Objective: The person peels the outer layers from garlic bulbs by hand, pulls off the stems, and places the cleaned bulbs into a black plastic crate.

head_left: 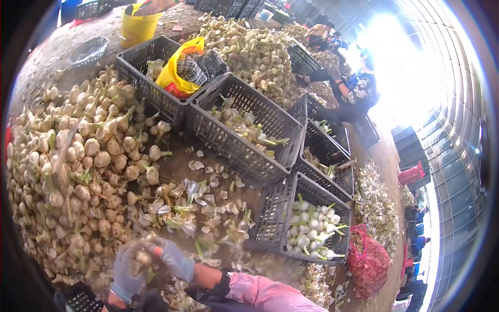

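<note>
Gloved in grey, my left hand (126, 273) is closed around a garlic bulb (144, 258) low in the head view. My right hand (175, 258), in a matching glove, has its fingers bent against the same bulb from the right. A small orange patch shows at its thumb; whether this is tape or a tool I cannot tell. Just beyond both hands rises a large heap of untrimmed garlic (88, 166). Loose skins and leaf scraps (192, 208) litter the ground beside it. Cleaned white garlic bulbs (314, 229) with green stems fill part of a black crate (291, 208).
More black crates (244, 130) stand ahead, one holding a yellow bag (179, 70). A red net sack (368, 265) sits at right. Farther off are a yellow bucket (139, 28), another garlic heap (249, 52) and a seated person (358, 91).
</note>
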`<state>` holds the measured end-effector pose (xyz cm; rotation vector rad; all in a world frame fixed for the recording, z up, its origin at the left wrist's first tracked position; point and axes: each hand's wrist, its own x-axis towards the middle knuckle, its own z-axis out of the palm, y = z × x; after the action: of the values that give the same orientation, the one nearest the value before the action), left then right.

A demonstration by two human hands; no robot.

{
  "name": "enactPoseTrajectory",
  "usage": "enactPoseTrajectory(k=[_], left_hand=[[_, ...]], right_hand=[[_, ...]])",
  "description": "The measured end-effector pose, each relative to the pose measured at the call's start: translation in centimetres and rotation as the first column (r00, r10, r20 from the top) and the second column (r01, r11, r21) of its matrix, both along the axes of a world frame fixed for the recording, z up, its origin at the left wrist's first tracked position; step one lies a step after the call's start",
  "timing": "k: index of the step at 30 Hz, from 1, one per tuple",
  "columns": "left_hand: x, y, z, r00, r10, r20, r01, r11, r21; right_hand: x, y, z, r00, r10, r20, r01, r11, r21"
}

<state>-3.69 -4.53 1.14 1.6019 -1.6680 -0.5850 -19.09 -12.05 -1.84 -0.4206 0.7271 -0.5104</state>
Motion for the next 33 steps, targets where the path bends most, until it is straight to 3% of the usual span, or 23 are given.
enactPoseTrajectory(k=[1, 4, 5, 8, 10, 11, 13, 16, 17, 20, 22, 23, 26, 29, 31, 33], left_hand=[[-0.3, -0.1, -0.2, 1.0, 0.002, 0.012, -0.002, 1.0, 0.011], [-2.0, 0.2, -0.6, 0.927, 0.163, -0.337, -0.133, 0.985, 0.112], [-1.8, 0.1, -1.0, 0.917, 0.19, -0.351, -0.142, 0.977, 0.159], [-1.5, -0.4, 0.3, 0.995, 0.066, 0.077, -0.065, 0.998, -0.009], [-1.6, -0.6, 0.0, 0.993, 0.079, 0.089, -0.074, 0.996, -0.056], [-1.7, -0.6, -0.1, 0.992, 0.084, 0.095, -0.077, 0.994, -0.078], [-1.8, -0.2, -0.3, 0.979, 0.134, -0.151, -0.128, 0.99, 0.05], [-2.3, -0.1, 0.6, 0.849, 0.224, -0.479, -0.138, 0.968, 0.207], [-2.5, -0.2, 0.8, 0.781, 0.251, -0.571, -0.126, 0.96, 0.25], [-1.8, 0.4, -1.4, 0.737, 0.186, -0.65, -0.126, 0.982, 0.137], [-2.0, 0.4, -0.4, 0.593, 0.242, -0.768, -0.076, 0.966, 0.246], [-2.1, 0.4, 0.1, 0.514, 0.275, -0.813, -0.044, 0.954, 0.296], [-2.1, 0.2, 0.9, 0.509, 0.371, -0.777, -0.049, 0.913, 0.404], [-2.0, 0.8, -1.3, 0.834, 0.191, -0.518, -0.169, 0.981, 0.091], [-2.3, 0.7, -0.3, 0.777, 0.198, -0.597, -0.155, 0.98, 0.123], [-2.3, 0.9, 0.2, 0.667, 0.208, -0.716, -0.12, 0.978, 0.172]], right_hand=[[-0.7, -0.7, 1.2, 0.996, 0.037, -0.078, -0.036, 0.999, 0.015], [-0.7, -0.4, 0.0, 0.965, 0.114, -0.237, -0.167, 0.961, -0.219], [-0.7, 0.0, -1.0, 0.971, 0.094, -0.221, -0.152, 0.952, -0.266], [-0.5, 0.7, -2.6, 0.976, 0.046, -0.211, -0.137, 0.889, -0.438], [-0.6, 0.4, -2.3, 0.964, 0.016, -0.267, -0.176, 0.788, -0.589], [-0.7, 0.3, -1.9, 0.961, 0.029, -0.275, -0.183, 0.811, -0.555], [-0.8, 0.0, 0.2, 0.955, 0.062, -0.289, -0.201, 0.853, -0.482], [-1.0, -0.7, 3.0, 0.951, 0.18, -0.25, -0.253, 0.919, -0.301], [-1.1, -0.9, 3.1, 0.941, 0.188, -0.281, -0.28, 0.9, -0.334], [-1.1, -0.7, 2.1, 0.934, 0.132, -0.331, -0.291, 0.819, -0.495], [-0.8, 0.0, -0.4, 0.957, 0.014, -0.29, -0.216, 0.701, -0.68], [-0.9, 0.1, -0.6, 0.958, 0.007, -0.285, -0.209, 0.697, -0.686], [-0.9, 0.1, -0.1, 0.963, -0.015, -0.268, -0.189, 0.667, -0.72], [-1.0, -0.2, 1.1, 0.958, -0.049, -0.281, -0.202, 0.582, -0.788], [-1.0, -0.6, 2.2, 0.935, -0.094, -0.342, -0.252, 0.503, -0.827], [-1.1, -0.9, 2.1, 0.952, -0.137, -0.274, -0.187, 0.449, -0.874]])
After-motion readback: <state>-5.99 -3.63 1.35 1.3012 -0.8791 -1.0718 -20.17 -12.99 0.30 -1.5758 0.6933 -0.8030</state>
